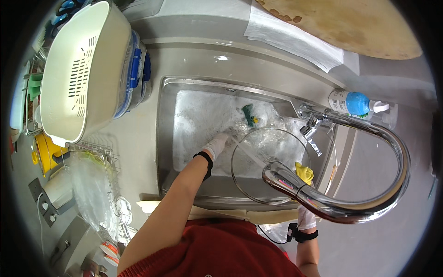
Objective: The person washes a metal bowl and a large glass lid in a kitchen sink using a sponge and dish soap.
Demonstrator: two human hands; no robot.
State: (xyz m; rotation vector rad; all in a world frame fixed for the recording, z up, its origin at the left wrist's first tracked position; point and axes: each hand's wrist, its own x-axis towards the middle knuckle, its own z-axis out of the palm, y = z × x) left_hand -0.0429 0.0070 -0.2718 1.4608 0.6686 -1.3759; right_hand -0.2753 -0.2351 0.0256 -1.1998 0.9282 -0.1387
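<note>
My left hand [217, 145], in a whitish glove, reaches into the foamy water [197, 121] of the steel sink [166, 138]; its fingers are partly hidden by suds. A round clear glass lid with a metal rim [232, 166] leans at the sink's front right, beneath the chrome faucet [282, 175]. My right hand [306, 217], also gloved, is at the front edge beside the lid, its fingers largely hidden behind the faucet head. A yellow cloth [304, 173] is at that hand. A green scouring pad [248, 115] with a yellow part lies in the suds.
A cream plastic colander basket [100, 79] stands on blue-clipped containers [135, 69] at left. A wire rack with a plastic bag [91, 183] is below it. A blue bottle [358, 103] lies behind the faucet. White paper sheets [294, 41] and a round stained board [346, 24] are at the back.
</note>
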